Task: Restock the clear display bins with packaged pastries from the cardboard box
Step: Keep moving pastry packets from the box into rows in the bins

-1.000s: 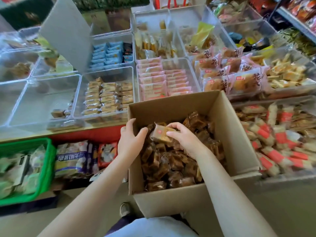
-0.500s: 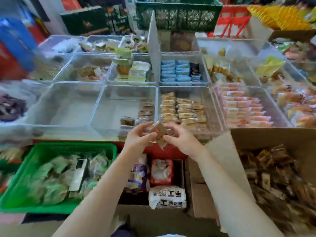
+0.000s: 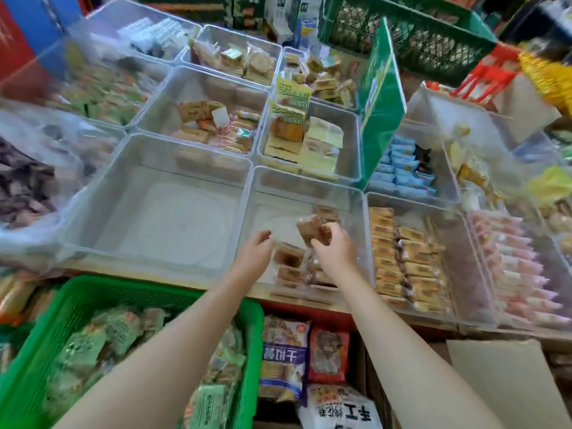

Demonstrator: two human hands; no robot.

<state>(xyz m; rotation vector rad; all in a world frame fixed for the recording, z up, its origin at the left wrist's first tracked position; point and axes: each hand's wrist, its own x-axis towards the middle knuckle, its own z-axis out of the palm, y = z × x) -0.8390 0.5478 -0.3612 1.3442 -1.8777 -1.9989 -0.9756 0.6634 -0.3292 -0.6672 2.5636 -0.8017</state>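
My right hand (image 3: 334,246) grips a brown wrapped pastry (image 3: 309,228) over a nearly bare clear bin (image 3: 266,209) in the front row. A few more brown pastries (image 3: 289,258) lie in that bin near its front wall. My left hand (image 3: 253,252) hovers just left of them over the bin's front edge, fingers loosely curled and holding nothing. Only a flap of the cardboard box (image 3: 501,382) shows at the lower right; its contents are out of view.
A bare clear bin (image 3: 161,224) sits to the left. To the right stands a bin of stacked tan packets (image 3: 402,258), then pink packets (image 3: 520,267). A green basket (image 3: 93,351) of green packs sits below the counter. A green divider (image 3: 380,100) stands upright behind.
Both hands have moved from the cardboard box leftward and forward over the bin. My left hand has let go of the pastry; my right hand alone holds it now.
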